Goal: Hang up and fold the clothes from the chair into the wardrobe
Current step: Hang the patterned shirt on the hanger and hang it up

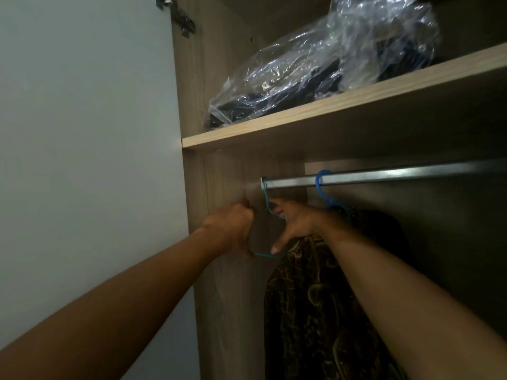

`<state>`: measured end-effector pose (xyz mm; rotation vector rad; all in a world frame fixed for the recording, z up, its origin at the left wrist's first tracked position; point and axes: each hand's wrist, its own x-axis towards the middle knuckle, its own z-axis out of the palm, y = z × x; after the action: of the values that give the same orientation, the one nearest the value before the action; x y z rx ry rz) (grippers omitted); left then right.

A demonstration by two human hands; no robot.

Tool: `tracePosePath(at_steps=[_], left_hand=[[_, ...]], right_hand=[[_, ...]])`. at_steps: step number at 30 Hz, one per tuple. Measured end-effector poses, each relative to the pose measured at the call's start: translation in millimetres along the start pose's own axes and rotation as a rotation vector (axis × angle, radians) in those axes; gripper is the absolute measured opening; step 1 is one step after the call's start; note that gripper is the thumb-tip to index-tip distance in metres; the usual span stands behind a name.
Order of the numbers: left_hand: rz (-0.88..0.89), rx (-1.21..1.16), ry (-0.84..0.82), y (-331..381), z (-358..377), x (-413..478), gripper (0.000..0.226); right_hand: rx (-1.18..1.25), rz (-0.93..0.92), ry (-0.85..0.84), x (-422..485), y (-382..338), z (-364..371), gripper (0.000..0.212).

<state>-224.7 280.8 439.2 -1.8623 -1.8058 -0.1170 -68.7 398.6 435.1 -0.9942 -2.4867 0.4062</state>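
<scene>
A thin blue hanger (266, 200) hooks over the far left end of the metal rail (384, 175) in the wardrobe. No garment shows on it. My left hand (231, 226) is a closed fist at the hanger's left end, against the wardrobe's side wall. My right hand (295, 219) curls its fingers around the hanger's neck, and the thumb points down to the lower wire. Just to the right, a dark brown patterned garment (315, 311) hangs from a thicker blue hanger (320, 185), partly behind my right forearm.
A wooden shelf (329, 109) above the rail carries a clear plastic bag (315, 64) with dark clothes inside. The white wardrobe door (82, 133) stands open on the left, and its hinge (183, 20) shows at the top. The rail runs bare to the right.
</scene>
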Motion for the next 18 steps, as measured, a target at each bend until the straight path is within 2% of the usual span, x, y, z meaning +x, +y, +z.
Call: tracePosePath(at_steps=[4,9,13,16,18], left_hand=[[-0.057,0.076,0.068,4,-20,-1,0.084],[-0.074,0.1,0.061,10,-46,-13,0.085],[-0.068,0.109,0.052,3,-60,-38,0.074],[-0.059,0.176,0.052,0,-72,-57,0.077],[-0.047,0.205,0.036,0,-78,-71,0.078]], right_hand=[[-0.079,-0.05,0.021,2,-6,8,0.163],[-0.16,-0.194,0.103,-6,-24,15,0.145],[-0.132,-0.234,0.175,-17,-44,22,0.152],[-0.093,-0.247,0.177,-29,-60,29,0.153],[-0.107,-0.237,0.175,-38,-70,34,0.163]])
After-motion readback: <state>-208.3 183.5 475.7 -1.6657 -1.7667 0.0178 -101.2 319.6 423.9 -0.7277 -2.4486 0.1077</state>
